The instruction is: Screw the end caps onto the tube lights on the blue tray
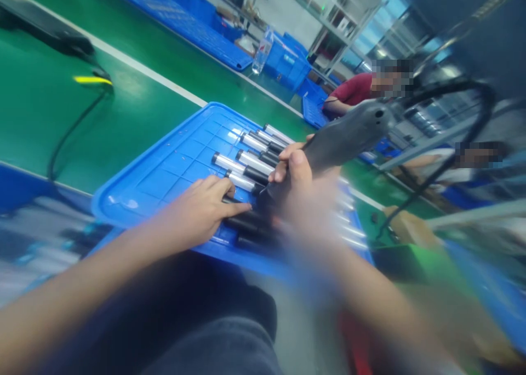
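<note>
My right hand (302,172) is wrapped round a dark grey electric screwdriver (347,134), which tilts down to the left, its cable leaving from the upper end. My left hand (211,205) pinches a dark tube (234,201) close to the tool's lower end. Just where the tool's tip meets the work is blurred and hidden. Several silver-and-black tubes (230,162) lie side by side on a blue plastic tray (164,161) under both hands. More dark tubes (250,227) lie nearer to me, partly behind my left hand.
A black cable (489,107) loops down at the right of the tool. On the green floor (148,101) another cord with a yellow tie (92,80) lies at left. Blue crates (287,63), a plastic bottle (263,49) and two other people (353,93) are farther back.
</note>
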Available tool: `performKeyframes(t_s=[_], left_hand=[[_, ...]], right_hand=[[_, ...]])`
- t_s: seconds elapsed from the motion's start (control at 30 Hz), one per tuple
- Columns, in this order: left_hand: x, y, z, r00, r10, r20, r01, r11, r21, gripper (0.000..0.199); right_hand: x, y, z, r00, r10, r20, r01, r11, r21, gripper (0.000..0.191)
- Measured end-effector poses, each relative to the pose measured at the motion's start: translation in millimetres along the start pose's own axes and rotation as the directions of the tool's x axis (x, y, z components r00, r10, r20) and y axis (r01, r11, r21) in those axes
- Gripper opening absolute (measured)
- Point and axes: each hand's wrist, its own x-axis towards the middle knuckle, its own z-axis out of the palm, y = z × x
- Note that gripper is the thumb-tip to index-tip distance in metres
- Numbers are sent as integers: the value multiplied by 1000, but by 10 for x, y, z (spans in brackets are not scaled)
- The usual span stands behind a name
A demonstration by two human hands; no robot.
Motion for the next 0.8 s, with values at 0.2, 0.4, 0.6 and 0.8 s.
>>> performKeyframes(t_s=[0.2, 0.4, 0.6, 0.8], left_hand=[[7, 19, -9, 1000, -11, 23, 10, 1000, 19, 63], [10, 37, -9, 999, -15, 36, 13, 999, 41, 65], [2, 44, 10, 999, -11, 36, 9, 998, 54, 64], [2, 35, 5, 1000, -9, 30, 8, 999, 38, 62]], right_hand=[[-3, 4, 7, 1000, -4, 11, 4, 1000, -3, 25], [5, 17, 19, 1000, -2, 0, 2, 1000, 3, 27], [-1, 6, 14, 1000, -1, -8, 1, 1000, 0, 26], [-10, 15, 29, 1000, -1, -3, 1, 999, 39, 24]])
